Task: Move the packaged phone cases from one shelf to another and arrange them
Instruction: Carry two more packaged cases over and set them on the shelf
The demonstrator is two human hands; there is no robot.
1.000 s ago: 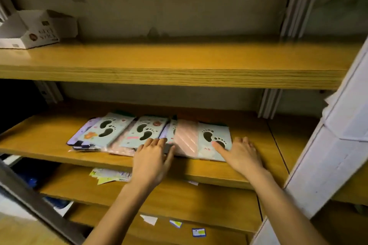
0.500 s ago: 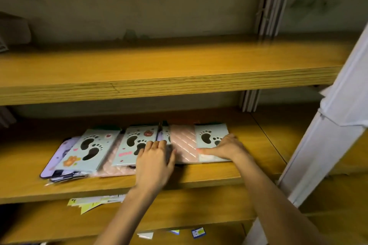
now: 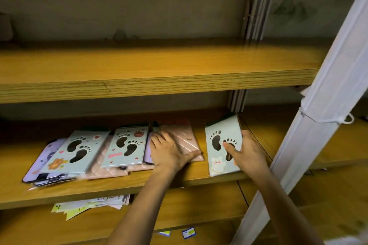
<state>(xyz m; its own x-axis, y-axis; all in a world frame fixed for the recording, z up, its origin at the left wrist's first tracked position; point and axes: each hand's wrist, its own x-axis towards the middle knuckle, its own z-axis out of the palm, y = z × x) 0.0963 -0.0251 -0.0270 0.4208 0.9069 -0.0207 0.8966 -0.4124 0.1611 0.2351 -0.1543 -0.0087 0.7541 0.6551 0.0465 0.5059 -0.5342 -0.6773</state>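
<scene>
A pale green packaged phone case with black footprint cut-outs (image 3: 222, 131) stands tilted on its lower edge on the middle wooden shelf (image 3: 179, 178), just right of a pink quilted packaged phone case (image 3: 186, 137) and apart from it. The right hand (image 3: 248, 154) has its grip closed on the green case, thumb across the front over a cut-out and fingers wrapped behind its right edge. The left hand (image 3: 169, 154) lies flat on the pink case with fingers spread, its grip open and pressing down. Left of the pink case, overlapping packages lie flat: two more green footprint cases (image 3: 127, 148) and, farthest left, a lilac case (image 3: 42, 158). Above the pink case runs the upper wooden shelf (image 3: 159, 69). Below it and to the left, loose yellow and white papers (image 3: 89, 204) lie on the lower shelf. Well right of it slants a white metal post (image 3: 318, 117).
</scene>
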